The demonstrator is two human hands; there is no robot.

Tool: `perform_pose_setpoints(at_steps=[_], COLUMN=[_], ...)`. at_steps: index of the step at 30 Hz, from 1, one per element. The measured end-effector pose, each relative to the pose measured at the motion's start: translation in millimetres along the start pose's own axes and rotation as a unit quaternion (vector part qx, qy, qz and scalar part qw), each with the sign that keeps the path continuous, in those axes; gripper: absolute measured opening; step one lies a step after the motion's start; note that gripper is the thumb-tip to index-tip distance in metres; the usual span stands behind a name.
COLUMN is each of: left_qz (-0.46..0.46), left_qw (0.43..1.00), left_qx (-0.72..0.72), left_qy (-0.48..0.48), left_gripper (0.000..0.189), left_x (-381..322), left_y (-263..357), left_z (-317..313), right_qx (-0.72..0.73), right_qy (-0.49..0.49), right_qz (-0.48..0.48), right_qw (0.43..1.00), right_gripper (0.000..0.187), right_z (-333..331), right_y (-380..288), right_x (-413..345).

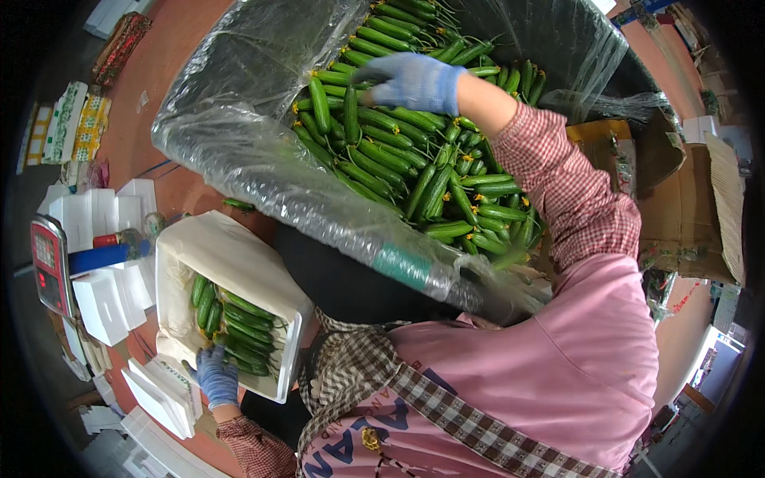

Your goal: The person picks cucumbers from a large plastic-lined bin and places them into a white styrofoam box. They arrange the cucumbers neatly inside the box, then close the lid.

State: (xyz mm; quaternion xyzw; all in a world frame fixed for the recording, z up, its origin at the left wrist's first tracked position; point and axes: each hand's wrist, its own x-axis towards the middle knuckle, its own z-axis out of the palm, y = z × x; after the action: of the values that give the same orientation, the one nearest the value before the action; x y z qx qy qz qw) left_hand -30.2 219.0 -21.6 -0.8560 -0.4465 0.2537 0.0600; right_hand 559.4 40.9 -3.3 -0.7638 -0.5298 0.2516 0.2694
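My right hand (412, 82), in a blue knitted glove, is over a heap of green cucumbers (382, 155) with yellow blossom ends. Its blurred fingertips are bent down by the top of one cucumber (351, 116); whether they grip anything is hidden. The heap fills a large bin lined with clear plastic film (239, 128). At lower left, my gloved left hand (216, 377) is at the near end of a white foam box (293, 352), fingers apart, beside the cucumbers (248, 331) inside. Those cucumbers lie in two groups on a pale liner (206, 245).
A scale display (52, 263) on a blue post stands left of the foam box. White foam pieces (158, 394) lie on the reddish floor around it. Right of the bin is an open cardboard box (681, 209). One loose cucumber (238, 204) lies beside the bin.
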Motion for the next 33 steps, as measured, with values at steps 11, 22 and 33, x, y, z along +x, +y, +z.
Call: perform_pose_setpoints(at_steps=[11, 22, 33], left_qz=[0.321, 0.521, 0.520], left_qw=[0.645, 0.762, 0.727], left_qx=[-0.675, -0.376, -0.448], left_qy=[0.159, 0.079, 0.019], left_gripper=[0.053, 0.041, 0.040], left_x=[89, 102, 106], left_y=[239, 293, 288], left_z=[-246, -269, -261], right_qx=[-0.319, -0.242, -0.271], right_qy=[0.000, 0.009, 0.056], right_qz=[0.254, 0.308, 0.302], right_qw=[0.913, 0.920, 0.912], right_gripper=[0.056, 0.037, 0.036], right_z=[164, 146, 188], right_y=[108, 84, 118], right_x=[-10, 3, 5])
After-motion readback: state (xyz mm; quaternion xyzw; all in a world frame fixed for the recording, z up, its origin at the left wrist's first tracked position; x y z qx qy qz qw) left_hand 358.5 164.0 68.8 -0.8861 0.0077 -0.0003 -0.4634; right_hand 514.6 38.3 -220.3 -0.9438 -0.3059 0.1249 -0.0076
